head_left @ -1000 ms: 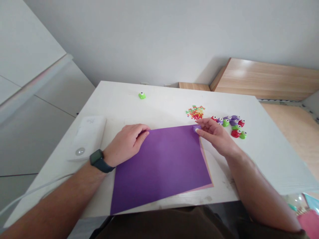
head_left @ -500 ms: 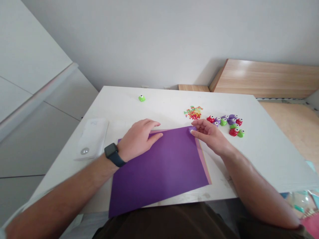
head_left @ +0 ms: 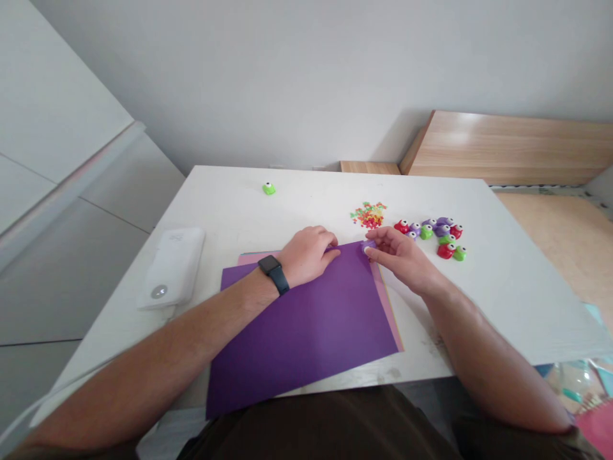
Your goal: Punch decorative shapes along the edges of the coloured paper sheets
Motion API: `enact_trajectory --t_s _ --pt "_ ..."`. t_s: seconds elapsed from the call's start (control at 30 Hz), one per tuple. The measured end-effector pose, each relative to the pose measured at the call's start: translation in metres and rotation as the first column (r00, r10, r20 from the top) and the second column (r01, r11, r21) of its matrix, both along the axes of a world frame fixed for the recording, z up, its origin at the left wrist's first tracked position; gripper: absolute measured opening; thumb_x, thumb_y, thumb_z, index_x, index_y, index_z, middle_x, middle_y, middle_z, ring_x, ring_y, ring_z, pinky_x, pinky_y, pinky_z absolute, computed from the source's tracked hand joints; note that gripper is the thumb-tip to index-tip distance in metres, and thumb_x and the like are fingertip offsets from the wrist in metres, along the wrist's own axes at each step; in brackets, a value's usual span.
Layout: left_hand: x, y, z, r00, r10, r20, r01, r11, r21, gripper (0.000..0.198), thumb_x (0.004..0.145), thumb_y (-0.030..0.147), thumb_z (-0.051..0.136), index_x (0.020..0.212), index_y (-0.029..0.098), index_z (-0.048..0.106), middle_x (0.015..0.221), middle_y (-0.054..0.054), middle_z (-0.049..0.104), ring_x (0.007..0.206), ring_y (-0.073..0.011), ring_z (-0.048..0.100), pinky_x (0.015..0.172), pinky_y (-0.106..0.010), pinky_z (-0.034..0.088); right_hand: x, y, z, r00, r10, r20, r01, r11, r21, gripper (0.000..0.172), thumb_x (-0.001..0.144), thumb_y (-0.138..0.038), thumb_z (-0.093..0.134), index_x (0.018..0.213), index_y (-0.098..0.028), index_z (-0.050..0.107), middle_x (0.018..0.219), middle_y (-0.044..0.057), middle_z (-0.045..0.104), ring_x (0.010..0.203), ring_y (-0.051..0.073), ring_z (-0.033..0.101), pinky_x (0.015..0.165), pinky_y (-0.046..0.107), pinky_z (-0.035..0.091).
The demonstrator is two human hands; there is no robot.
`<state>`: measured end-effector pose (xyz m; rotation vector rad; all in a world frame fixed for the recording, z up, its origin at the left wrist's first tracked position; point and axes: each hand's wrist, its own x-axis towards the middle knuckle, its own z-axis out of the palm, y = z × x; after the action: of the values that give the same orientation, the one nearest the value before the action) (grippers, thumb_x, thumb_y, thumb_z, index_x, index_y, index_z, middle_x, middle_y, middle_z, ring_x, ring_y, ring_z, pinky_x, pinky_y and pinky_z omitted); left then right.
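A purple paper sheet [head_left: 306, 332] lies on top of a pink sheet [head_left: 385, 306] on the white table [head_left: 502, 281]. My left hand [head_left: 309, 254], with a dark watch on its wrist, rests at the sheet's far edge, fingers curled onto the paper. My right hand [head_left: 400, 255] pinches a small purple paper punch [head_left: 368, 245] at the sheet's far right corner. The two hands are close together.
A heap of small red, purple and green punches [head_left: 438, 236] sits right of my right hand, beside a pile of coloured paper bits [head_left: 368, 215]. A lone green punch [head_left: 269, 188] lies far back. A white device [head_left: 171, 267] with a cable is at the left.
My left hand has slid right along the sheet's far edge toward my right hand. The right hand has kept the purple punch at the corner.
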<state>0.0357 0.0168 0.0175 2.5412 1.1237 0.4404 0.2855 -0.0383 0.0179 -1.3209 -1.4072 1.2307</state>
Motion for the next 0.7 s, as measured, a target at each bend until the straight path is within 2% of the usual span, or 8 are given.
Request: enact_trajectory --t_s 0.1,0.2,0.33,0.43,0.57,0.63,0.7 --pt "0.001 0.000 0.000 1.000 -0.014 -0.002 0.014 1.000 0.002 0.016 0.101 0.030 0.063 0.098 0.019 0.074 0.101 -0.010 0.074 0.101 -0.0261 0.069 0.095 -0.042 0.055 0.000 -0.001 -0.001 1.000 0.006 0.027 -0.006 1.000 0.012 0.038 0.086 -0.046 0.083 0.113 -0.025 0.066 0.095 0.001 0.067 0.084 0.018 0.062 0.077 0.036 0.052" --pt "0.005 -0.001 -0.001 1.000 -0.014 -0.027 0.015 0.999 0.034 0.017 0.103 0.030 0.059 0.098 0.019 0.072 0.099 -0.010 0.072 0.099 -0.0263 0.068 0.093 -0.042 0.054 0.001 -0.001 -0.001 0.997 -0.015 0.081 0.012 0.999 0.038 0.036 0.089 -0.045 0.079 0.114 -0.024 0.064 0.095 0.001 0.066 0.083 0.018 0.061 0.076 0.036 0.051" --pt "0.011 -0.005 0.001 0.995 -0.016 -0.102 0.023 0.997 0.068 0.020 0.104 0.034 0.060 0.104 0.018 0.072 0.104 -0.013 0.070 0.100 -0.0275 0.067 0.093 -0.043 0.053 0.004 0.002 -0.001 0.972 -0.160 0.171 0.146 0.985 0.095 0.033 0.092 -0.040 0.072 0.119 -0.025 0.063 0.097 0.001 0.068 0.085 0.019 0.064 0.079 0.038 0.052" --pt "0.012 -0.007 0.003 0.988 -0.004 -0.155 0.017 0.997 0.080 0.028 0.101 0.041 0.065 0.114 0.017 0.070 0.111 -0.015 0.069 0.102 -0.0288 0.066 0.093 -0.043 0.053 0.005 0.005 0.000 0.968 -0.237 0.087 0.233 0.971 0.054 0.024 0.092 -0.033 0.064 0.115 -0.026 0.064 0.101 0.002 0.069 0.091 0.021 0.068 0.081 0.038 0.054" --pt "0.013 -0.007 0.004 0.984 -0.001 -0.179 0.009 0.999 0.043 0.034 0.099 0.044 0.069 0.116 0.014 0.069 0.111 -0.015 0.070 0.102 -0.0297 0.067 0.091 -0.041 0.052 0.005 0.004 0.005 0.971 -0.236 -0.048 0.235 0.972 -0.028 0.011 0.089 -0.027 0.054 0.092 -0.025 0.064 0.078 0.000 0.065 0.076 0.020 0.064 0.070 0.035 0.050" --pt "0.013 -0.005 0.003 0.986 -0.003 -0.168 0.004 1.000 0.004 0.038 0.097 0.047 0.071 0.115 0.014 0.068 0.109 -0.015 0.071 0.100 -0.0294 0.068 0.089 -0.041 0.052 0.004 0.002 0.009 0.975 -0.223 0.021 0.224 0.974 -0.024 0.011 0.092 -0.031 0.054 0.083 -0.025 0.059 0.067 -0.002 0.060 0.065 0.018 0.056 0.064 0.034 0.045" --pt "0.014 -0.004 0.002 0.988 -0.001 -0.157 -0.006 0.999 -0.044 0.041 0.096 0.049 0.073 0.114 0.013 0.067 0.109 -0.014 0.072 0.099 -0.0291 0.069 0.088 -0.040 0.052 0.004 0.000 0.012 0.961 -0.192 0.198 0.196 0.981 0.003 0.022 0.094 -0.039 0.058 0.077 -0.025 0.055 0.061 -0.004 0.055 0.058 0.016 0.049 0.060 0.032 0.040"
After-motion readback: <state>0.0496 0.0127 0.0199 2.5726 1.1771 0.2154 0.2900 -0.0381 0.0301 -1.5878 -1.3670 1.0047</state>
